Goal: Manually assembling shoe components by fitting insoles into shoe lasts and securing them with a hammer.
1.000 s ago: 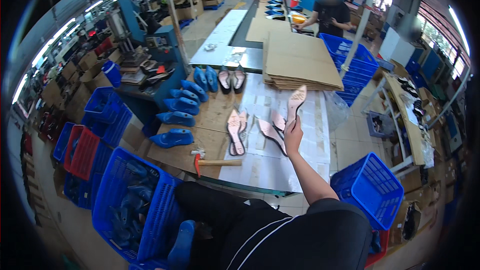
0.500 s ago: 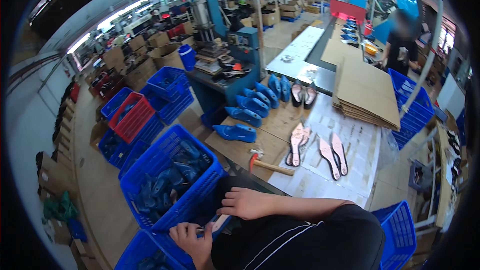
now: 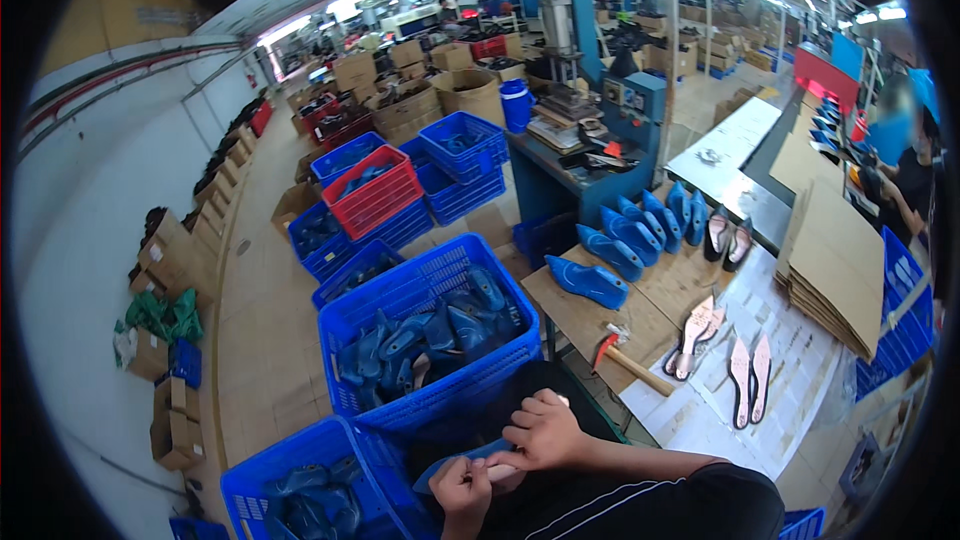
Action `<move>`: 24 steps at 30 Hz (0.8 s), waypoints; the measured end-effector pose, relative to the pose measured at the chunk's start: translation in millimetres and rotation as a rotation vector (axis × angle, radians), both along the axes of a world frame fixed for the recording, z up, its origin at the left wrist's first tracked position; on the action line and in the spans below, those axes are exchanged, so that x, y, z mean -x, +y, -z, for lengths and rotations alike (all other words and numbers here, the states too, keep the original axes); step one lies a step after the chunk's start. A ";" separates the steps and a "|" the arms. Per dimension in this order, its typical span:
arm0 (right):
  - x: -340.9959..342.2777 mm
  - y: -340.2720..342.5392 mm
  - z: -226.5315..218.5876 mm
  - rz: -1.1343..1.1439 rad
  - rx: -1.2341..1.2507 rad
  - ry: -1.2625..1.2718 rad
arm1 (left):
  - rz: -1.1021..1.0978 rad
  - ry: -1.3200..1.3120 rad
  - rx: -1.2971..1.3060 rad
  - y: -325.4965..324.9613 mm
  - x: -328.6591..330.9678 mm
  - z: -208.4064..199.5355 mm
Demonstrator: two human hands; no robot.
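Low in front of my body, both hands close on a pale, narrow piece (image 3: 506,472) whose kind I cannot make out, since my fingers cover most of it. My left hand (image 3: 462,492) pinches its lower end, thumb on top. Higher up and to the right, my right hand (image 3: 545,434) curls over it. Something blue shows beside my left hand, partly hidden. Just ahead stands a blue crate (image 3: 335,365) filled with blue shoe lasts (image 3: 440,330). To the right, a hammer (image 3: 640,370) with a red head and wooden handle lies on the worktable (image 3: 650,290).
More blue shoe lasts (image 3: 590,283) line the table's left edge, near a pair of shoes (image 3: 728,238). Insoles (image 3: 740,380) lie on white sheets. Cardboard sheets (image 3: 830,270) are stacked behind. A second blue crate (image 3: 235,485) stands lower left; a red crate (image 3: 375,195) sits farther off.
The view has turned left, so the table appears farther right. My hands have come closer together, and my right hand now wraps the pale piece.
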State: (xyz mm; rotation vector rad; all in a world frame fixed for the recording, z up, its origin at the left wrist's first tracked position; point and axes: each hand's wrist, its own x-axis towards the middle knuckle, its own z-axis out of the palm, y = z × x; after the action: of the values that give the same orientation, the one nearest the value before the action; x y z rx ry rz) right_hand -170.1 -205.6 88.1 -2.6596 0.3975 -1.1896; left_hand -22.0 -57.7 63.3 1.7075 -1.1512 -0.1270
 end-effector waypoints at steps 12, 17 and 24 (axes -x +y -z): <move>-30.5 -23.0 11.6 -0.135 -0.451 -0.078 | 0.368 0.558 0.021 27.2 -30.2 -15.6; -25.8 -17.9 4.9 -0.032 -0.278 0.119 | 0.389 0.529 -0.031 42.1 -43.1 19.7; -27.5 -9.9 7.9 -0.009 -0.478 0.025 | 0.190 0.713 0.069 34.1 -30.3 18.8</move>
State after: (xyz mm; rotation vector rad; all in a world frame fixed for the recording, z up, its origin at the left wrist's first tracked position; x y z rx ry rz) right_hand -142.6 -215.5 80.2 -2.2600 0.5899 -0.9184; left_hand 8.3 -23.6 44.5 1.3140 -0.7565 -0.7411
